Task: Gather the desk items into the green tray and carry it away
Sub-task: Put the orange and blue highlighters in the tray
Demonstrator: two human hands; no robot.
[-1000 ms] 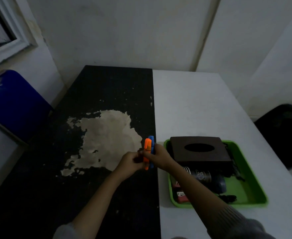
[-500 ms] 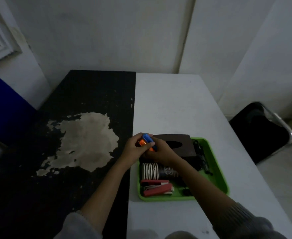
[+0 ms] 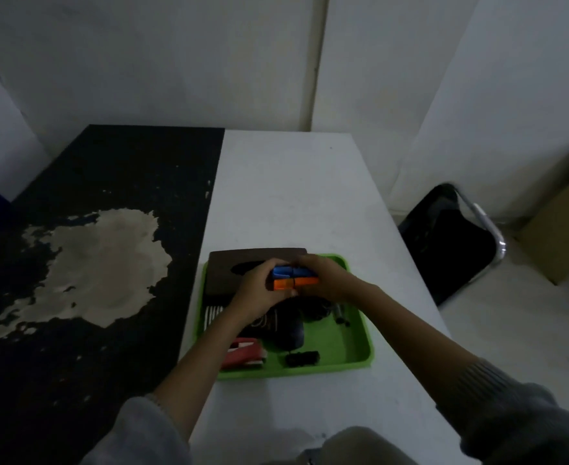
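The green tray (image 3: pixel 353 354) sits on the white table half near me. Inside it lie a brown tissue box (image 3: pixel 232 270), a dark can (image 3: pixel 273 325), a red stapler (image 3: pixel 246 355) and a small black clip (image 3: pixel 301 358). My left hand (image 3: pixel 259 290) and my right hand (image 3: pixel 323 280) are both closed on a blue marker (image 3: pixel 293 271) and an orange marker (image 3: pixel 296 282). The two markers lie side by side, held level above the tray's middle. Items under my hands are hidden.
To the left lies a black table top (image 3: pixel 108 182) with a worn pale patch (image 3: pixel 98 263). A black chair (image 3: pixel 451 243) stands right of the white table (image 3: pixel 293 196), with a cardboard box (image 3: pixel 565 226) beyond it. Walls close off the far side.
Both hands carried the two markers rightward from the black-white seam to above the tray, turning them from upright to level. The camera view shifted right.
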